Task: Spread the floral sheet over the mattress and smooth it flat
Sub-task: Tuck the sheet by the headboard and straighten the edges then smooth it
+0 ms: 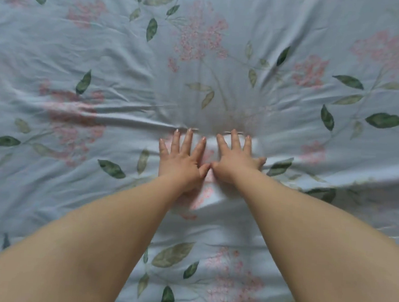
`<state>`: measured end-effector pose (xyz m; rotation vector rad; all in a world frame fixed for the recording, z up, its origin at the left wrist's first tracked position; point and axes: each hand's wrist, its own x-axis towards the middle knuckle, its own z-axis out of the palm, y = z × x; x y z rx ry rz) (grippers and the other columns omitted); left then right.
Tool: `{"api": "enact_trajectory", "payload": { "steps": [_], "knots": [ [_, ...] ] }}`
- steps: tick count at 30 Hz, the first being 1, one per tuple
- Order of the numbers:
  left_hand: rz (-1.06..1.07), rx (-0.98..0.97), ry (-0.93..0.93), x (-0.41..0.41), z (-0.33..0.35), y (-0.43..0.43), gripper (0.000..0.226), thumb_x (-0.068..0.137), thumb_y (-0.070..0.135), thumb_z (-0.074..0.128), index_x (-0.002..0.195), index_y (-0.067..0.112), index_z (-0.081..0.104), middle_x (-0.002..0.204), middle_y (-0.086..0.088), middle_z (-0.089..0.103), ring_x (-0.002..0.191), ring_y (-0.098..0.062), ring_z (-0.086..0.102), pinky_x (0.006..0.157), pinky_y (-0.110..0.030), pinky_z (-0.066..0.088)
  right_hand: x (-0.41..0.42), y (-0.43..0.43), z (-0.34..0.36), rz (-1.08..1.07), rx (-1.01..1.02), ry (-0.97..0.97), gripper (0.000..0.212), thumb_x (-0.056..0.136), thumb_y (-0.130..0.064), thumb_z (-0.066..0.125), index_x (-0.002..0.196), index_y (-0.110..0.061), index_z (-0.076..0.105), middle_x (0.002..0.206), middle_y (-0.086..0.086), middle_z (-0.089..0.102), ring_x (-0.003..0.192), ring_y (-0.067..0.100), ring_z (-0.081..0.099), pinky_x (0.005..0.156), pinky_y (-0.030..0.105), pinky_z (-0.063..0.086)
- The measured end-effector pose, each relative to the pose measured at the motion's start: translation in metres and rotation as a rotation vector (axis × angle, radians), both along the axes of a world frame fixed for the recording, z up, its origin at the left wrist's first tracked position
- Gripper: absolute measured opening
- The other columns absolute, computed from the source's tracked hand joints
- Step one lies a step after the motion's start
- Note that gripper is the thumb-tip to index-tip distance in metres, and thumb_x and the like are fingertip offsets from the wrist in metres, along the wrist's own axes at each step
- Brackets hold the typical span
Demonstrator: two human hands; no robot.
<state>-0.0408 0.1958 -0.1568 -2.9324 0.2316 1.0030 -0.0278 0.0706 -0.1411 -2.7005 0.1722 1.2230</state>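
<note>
Bare forearms are reaching out over the floral sheet [222,59]. Left hand [181,160] and right hand [236,159] are pressing flat, fingers spread, thumbs touching. Wrinkles are fanning out beyond them.

The left arm [90,237] and the right arm [317,239] are bare as far as you can see. The left hand [181,160] and the right hand [236,162] are bare too. The fingers [187,142] are short and plump, with small, neat nails [177,131] that shine a little.
</note>
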Motion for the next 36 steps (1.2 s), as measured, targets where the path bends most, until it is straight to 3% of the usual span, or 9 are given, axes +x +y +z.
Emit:
{"api": "enact_trajectory", "payload": {
  "steps": [11,19,25,26,28,29,30,33,36],
  "knots": [
    [-0.071,-0.039,0.175,-0.127,0.016,0.017,0.068,0.095,0.053,0.030,0.150,0.036,-0.006,0.159,-0.001,-0.018,0.148,-0.026,-0.015,0.117,-0.053,-0.006,-0.133,-0.001,0.012,-0.025,0.035,0.196,0.072,0.095,-0.042,0.043,0.149,-0.042,-0.004,0.158,-0.009,-0.022,0.147,0.028,-0.018,0.110,0.064,0.020],
    [-0.171,-0.038,0.215,-0.210,0.023,0.035,0.080,0.089,0.057,0.046,0.151,0.036,0.000,0.160,-0.004,-0.015,0.148,-0.029,-0.012,0.118,-0.052,-0.002,-0.237,0.005,0.008,-0.042,0.053,0.181,0.079,0.090,-0.038,0.049,0.149,-0.041,-0.003,0.159,-0.009,-0.018,0.147,0.028,-0.014,0.114,0.057,0.021],
    [-0.279,0.015,0.177,-0.262,0.022,0.051,0.080,0.092,0.026,0.053,0.151,0.028,0.000,0.160,-0.008,-0.008,0.147,-0.032,0.000,0.119,-0.047,0.009,-0.280,0.011,0.004,0.005,0.052,0.149,0.080,0.090,-0.024,0.059,0.150,-0.032,0.008,0.160,-0.004,-0.009,0.148,0.030,-0.009,0.116,0.050,0.025],
    [-0.292,-0.007,0.132,-0.265,0.022,0.051,0.074,0.089,0.017,0.055,0.150,0.023,0.013,0.158,-0.012,0.007,0.142,-0.034,0.017,0.113,-0.042,0.022,-0.282,0.012,0.003,0.000,0.038,0.074,0.068,0.093,-0.019,0.055,0.148,-0.029,0.017,0.160,-0.003,0.000,0.148,0.030,-0.002,0.113,0.050,0.029],
    [-0.298,-0.063,-0.007,-0.269,0.020,0.050,0.057,0.066,0.004,0.076,0.119,0.011,0.054,0.122,-0.018,0.052,0.098,-0.032,0.055,0.071,-0.033,0.044,-0.285,0.016,0.002,0.002,-0.006,-0.093,0.041,0.096,-0.011,0.046,0.135,-0.019,0.038,0.152,0.003,0.025,0.143,0.030,0.018,0.104,0.045,0.039],
    [-0.293,-0.049,-0.041,-0.266,0.024,0.051,0.052,0.046,-0.001,0.085,0.093,0.009,0.062,0.094,-0.016,0.059,0.071,-0.028,0.055,0.050,-0.029,0.037,-0.284,0.016,0.002,0.008,-0.030,-0.148,0.033,0.096,-0.007,0.043,0.128,-0.015,0.044,0.144,0.006,0.035,0.138,0.030,0.027,0.098,0.043,0.041],
    [-0.290,-0.073,-0.105,-0.266,0.025,0.053,0.049,0.038,-0.003,0.086,0.079,0.007,0.061,0.079,-0.013,0.058,0.059,-0.025,0.050,0.042,-0.025,0.029,-0.285,0.017,0.003,0.022,-0.045,-0.174,0.030,0.094,-0.003,0.042,0.123,-0.011,0.048,0.138,0.008,0.042,0.133,0.030,0.034,0.093,0.040,0.042],
    [-0.200,-0.066,0.020,-0.267,0.026,0.053,0.029,0.082,-0.005,0.056,0.108,0.008,0.054,0.106,-0.014,0.052,0.092,-0.028,0.051,0.062,-0.030,0.032,-0.282,0.016,0.006,0.068,-0.058,-0.184,0.029,0.091,0.003,0.042,0.117,-0.007,0.053,0.127,0.011,0.050,0.122,0.029,0.044,0.083,0.036,0.042],
    [-0.224,-0.029,0.076,-0.263,0.030,0.054,0.030,0.087,-0.008,0.045,0.112,0.007,0.052,0.112,-0.015,0.054,0.102,-0.029,0.052,0.068,-0.032,0.031,-0.281,0.016,0.015,0.130,-0.070,-0.156,0.033,0.089,0.006,0.042,0.116,-0.007,0.054,0.123,0.012,0.053,0.118,0.029,0.048,0.084,0.035,0.043]
  ]
}}
